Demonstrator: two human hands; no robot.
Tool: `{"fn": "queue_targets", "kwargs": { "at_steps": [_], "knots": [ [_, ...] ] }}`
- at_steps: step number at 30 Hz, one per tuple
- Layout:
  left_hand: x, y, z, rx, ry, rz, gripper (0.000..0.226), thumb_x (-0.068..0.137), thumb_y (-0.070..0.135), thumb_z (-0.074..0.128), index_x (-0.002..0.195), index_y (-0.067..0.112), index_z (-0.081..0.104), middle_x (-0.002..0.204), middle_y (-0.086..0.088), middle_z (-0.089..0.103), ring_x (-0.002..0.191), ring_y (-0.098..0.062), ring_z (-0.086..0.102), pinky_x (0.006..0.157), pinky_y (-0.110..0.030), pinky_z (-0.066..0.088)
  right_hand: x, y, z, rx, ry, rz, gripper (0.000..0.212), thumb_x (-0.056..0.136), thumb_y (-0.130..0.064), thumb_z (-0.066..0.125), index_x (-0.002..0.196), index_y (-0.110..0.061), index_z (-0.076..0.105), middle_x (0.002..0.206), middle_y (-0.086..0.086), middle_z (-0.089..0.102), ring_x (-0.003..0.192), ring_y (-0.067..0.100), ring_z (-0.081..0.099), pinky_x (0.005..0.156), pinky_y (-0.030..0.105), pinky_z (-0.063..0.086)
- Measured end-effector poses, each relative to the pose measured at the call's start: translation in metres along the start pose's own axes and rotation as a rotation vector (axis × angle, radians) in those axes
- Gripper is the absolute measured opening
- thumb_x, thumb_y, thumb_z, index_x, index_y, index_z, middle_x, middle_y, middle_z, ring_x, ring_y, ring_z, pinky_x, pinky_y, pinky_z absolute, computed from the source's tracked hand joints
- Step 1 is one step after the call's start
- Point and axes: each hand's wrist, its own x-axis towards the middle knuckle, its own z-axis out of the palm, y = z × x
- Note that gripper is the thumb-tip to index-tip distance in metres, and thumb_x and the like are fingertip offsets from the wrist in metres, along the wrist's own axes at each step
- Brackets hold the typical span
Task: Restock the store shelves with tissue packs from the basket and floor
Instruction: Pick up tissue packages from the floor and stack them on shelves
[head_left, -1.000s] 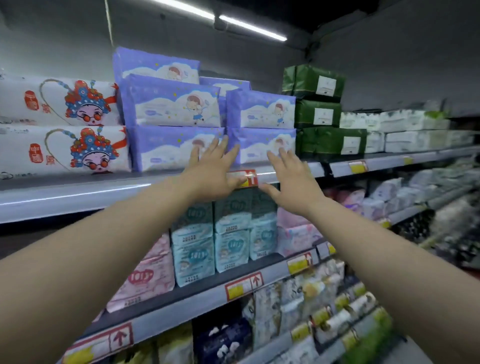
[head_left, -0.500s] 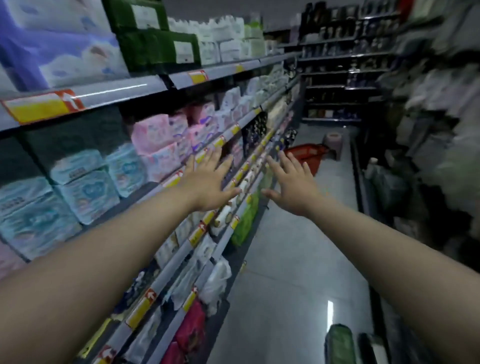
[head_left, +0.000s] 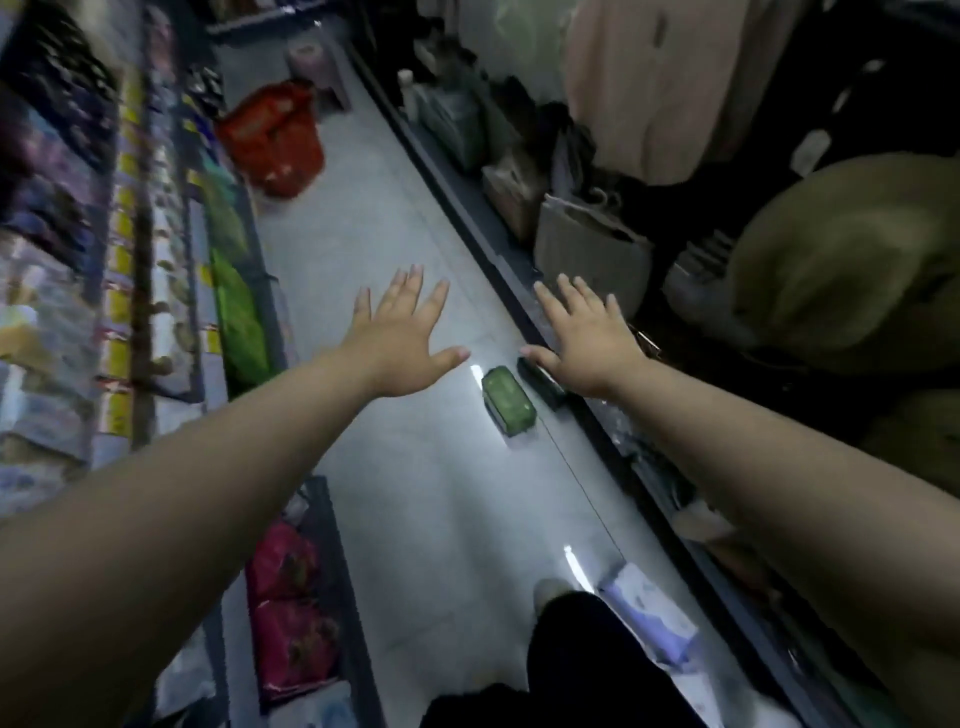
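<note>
Shelves (head_left: 119, 291) lined the aisle's left side, with the red basket (head_left: 270, 140) parked beside them, apparently to keep the floor (head_left: 415, 519) passable. The left hand (head_left: 402, 338) hung empty, fingers spread. A green pack (head_left: 508, 400) lay flat on the floor beside a dark pack (head_left: 543, 384), likely the next pickups. The right hand (head_left: 587, 343) hovered equally empty and splayed. A pale pack (head_left: 649, 608) lay by the foot (head_left: 550, 590).
</note>
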Motion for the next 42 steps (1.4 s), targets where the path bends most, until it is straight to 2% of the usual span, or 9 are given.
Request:
{"fn": "queue_targets", "kwargs": {
  "at_steps": [10,19,28,32,35,36,38,40,42],
  "knots": [
    [0.061,0.173,0.149,0.043,-0.266,0.36,0.085,0.094,0.065,0.033,0.155,0.025,-0.01,0.161,-0.008,-0.022,0.149,-0.021,-0.019,0.118,-0.051,-0.01,-0.127,0.146,0.152,0.107,-0.227,0.417,0.084,0.094,-0.065,0.035,0.157,-0.022,-0.001,0.164,0.009,-0.001,0.151,0.026,-0.006,0.12,0.051,0.003],
    [0.106,0.29,0.365,0.101,-0.456,0.553,0.087,0.093,0.067,0.032,0.156,0.021,-0.009,0.162,-0.01,-0.017,0.15,-0.023,-0.014,0.117,-0.052,-0.007,-0.206,0.228,0.357,0.255,-0.385,0.645,0.082,0.095,-0.059,0.041,0.156,-0.018,0.007,0.163,0.01,0.009,0.15,0.028,0.004,0.12,0.048,0.009],
    [0.13,0.339,0.644,0.008,-0.664,0.4,0.092,0.091,0.067,0.04,0.155,0.021,-0.008,0.163,-0.007,-0.012,0.151,-0.023,-0.005,0.118,-0.051,-0.001,-0.249,0.286,0.61,0.482,-0.387,0.958,0.08,0.095,-0.054,0.048,0.155,-0.013,0.015,0.16,0.015,0.019,0.147,0.031,0.018,0.118,0.046,0.02],
    [0.146,0.362,0.739,-0.19,-0.646,0.374,0.089,0.094,0.047,0.052,0.156,0.017,-0.004,0.164,-0.007,-0.001,0.151,-0.024,0.006,0.12,-0.05,0.011,-0.262,0.305,0.701,0.59,-0.408,1.365,0.069,0.098,-0.046,0.048,0.146,0.0,0.029,0.144,0.024,0.041,0.131,0.04,0.044,0.105,0.044,0.04],
    [0.158,0.377,0.787,-0.142,-0.537,0.583,0.083,0.093,0.019,0.052,0.156,0.018,-0.003,0.164,-0.007,-0.009,0.151,-0.026,-0.006,0.121,-0.048,0.009,-0.261,0.31,0.747,0.881,-0.413,1.67,0.065,0.096,-0.051,0.048,0.131,0.003,0.044,0.108,0.025,0.063,0.079,0.035,0.066,0.06,0.033,0.055],
    [0.16,0.38,0.797,-0.09,-0.502,0.643,0.084,0.091,0.013,0.05,0.156,0.02,-0.003,0.164,-0.005,-0.01,0.15,-0.025,-0.01,0.121,-0.046,0.007,-0.256,0.309,0.757,0.9,-0.401,1.697,0.066,0.095,-0.053,0.051,0.131,0.002,0.042,0.103,0.024,0.064,0.07,0.032,0.066,0.056,0.031,0.052],
    [0.161,0.382,0.811,-0.077,-0.465,0.64,0.083,0.089,0.011,0.049,0.156,0.02,0.002,0.164,-0.006,0.0,0.15,-0.025,-0.002,0.119,-0.044,0.009,-0.245,0.307,0.774,0.731,-0.356,1.572,0.07,0.094,-0.047,0.056,0.14,-0.001,0.032,0.128,0.024,0.051,0.1,0.036,0.063,0.084,0.038,0.051],
    [0.157,0.374,0.822,-0.195,-0.413,0.446,0.078,0.089,0.017,0.051,0.155,0.018,0.011,0.153,-0.012,0.027,0.142,-0.031,0.025,0.112,-0.041,0.025,-0.23,0.304,0.777,0.645,-0.189,1.352,0.07,0.093,-0.032,0.063,0.145,-0.005,0.026,0.144,0.02,0.03,0.123,0.033,0.05,0.101,0.031,0.037],
    [0.148,0.356,0.826,-0.39,-0.508,0.121,0.079,0.091,0.024,0.054,0.155,0.018,0.008,0.135,-0.009,0.047,0.124,-0.031,0.048,0.098,-0.038,0.04,-0.211,0.302,0.779,0.724,-0.07,1.136,0.08,0.088,-0.016,0.068,0.151,-0.009,0.019,0.153,0.016,0.019,0.134,0.025,0.038,0.098,0.015,0.028]
  ]
}}
